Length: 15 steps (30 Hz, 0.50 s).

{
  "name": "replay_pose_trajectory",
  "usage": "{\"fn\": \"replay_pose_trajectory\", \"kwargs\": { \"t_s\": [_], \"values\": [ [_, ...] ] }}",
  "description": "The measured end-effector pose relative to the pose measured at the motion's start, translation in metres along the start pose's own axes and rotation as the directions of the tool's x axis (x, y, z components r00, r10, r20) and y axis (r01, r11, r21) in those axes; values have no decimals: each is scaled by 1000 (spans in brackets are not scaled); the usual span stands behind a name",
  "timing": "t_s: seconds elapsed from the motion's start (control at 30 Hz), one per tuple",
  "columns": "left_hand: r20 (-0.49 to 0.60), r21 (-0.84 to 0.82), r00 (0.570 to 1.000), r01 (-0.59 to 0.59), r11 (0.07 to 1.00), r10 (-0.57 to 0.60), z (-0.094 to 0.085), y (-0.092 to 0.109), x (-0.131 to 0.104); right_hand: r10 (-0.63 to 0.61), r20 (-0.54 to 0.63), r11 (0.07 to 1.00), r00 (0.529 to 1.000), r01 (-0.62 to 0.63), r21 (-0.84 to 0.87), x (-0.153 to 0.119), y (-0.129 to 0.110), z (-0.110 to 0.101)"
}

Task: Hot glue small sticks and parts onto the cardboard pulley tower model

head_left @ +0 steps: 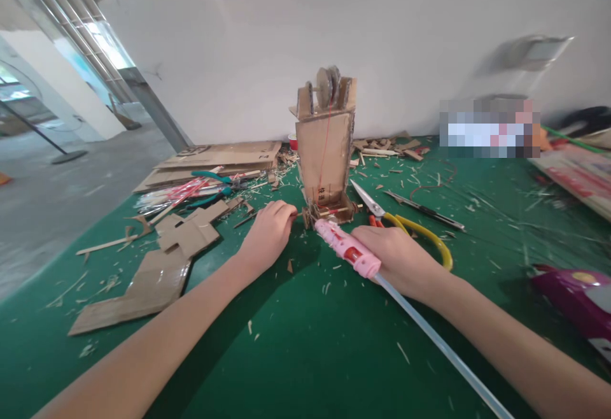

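Note:
A cardboard tower (324, 151) stands upright on the green table, with round cardboard discs (326, 88) at its top and a red thread down its front. At the left end of its low front axle, my left hand (270, 234) pinches a small part at the wheel. My right hand (396, 256) is wrapped round a pink glue gun (351, 250), whose tip points at the tower's base. A clear glue stick (439, 342) runs out of its rear. Yellow-handled scissors (377, 205) lie just beyond my right hand.
Cardboard pieces (188, 234), teal-handled pliers (210, 177) and plastic-wrapped sticks (167, 199) lie left. A box cutter (429, 211) and a purple object (573, 298) lie right. Cardboard sheets (224, 155) and scraps are near the white wall (382, 30).

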<state>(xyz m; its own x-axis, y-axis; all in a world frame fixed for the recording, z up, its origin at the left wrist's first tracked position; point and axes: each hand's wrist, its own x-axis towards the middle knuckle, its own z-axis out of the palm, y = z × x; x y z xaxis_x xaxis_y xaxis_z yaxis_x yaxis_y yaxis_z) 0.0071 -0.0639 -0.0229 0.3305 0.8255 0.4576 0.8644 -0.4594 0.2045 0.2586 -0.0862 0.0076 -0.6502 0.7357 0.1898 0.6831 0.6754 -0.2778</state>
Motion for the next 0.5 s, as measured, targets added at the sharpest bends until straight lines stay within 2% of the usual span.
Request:
{"fn": "replay_pose_trajectory", "kwargs": {
  "t_s": [0.17, 0.37, 0.5],
  "values": [
    [3, -10, 1000, -1, 1000, 1, 1, -1, 0, 2, 49, 1000, 999, -1, -20, 1, 1, -1],
    [12, 4, 1000, -9, 1000, 9, 1, -2, 0, 2, 6, 1000, 1000, -2, -28, 0, 0, -1],
    [24, 6, 1000, 11, 1000, -11, 2, -2, 0, -10, 58, 999, 998, 13, -45, 1, 0, -2]
  ]
}}
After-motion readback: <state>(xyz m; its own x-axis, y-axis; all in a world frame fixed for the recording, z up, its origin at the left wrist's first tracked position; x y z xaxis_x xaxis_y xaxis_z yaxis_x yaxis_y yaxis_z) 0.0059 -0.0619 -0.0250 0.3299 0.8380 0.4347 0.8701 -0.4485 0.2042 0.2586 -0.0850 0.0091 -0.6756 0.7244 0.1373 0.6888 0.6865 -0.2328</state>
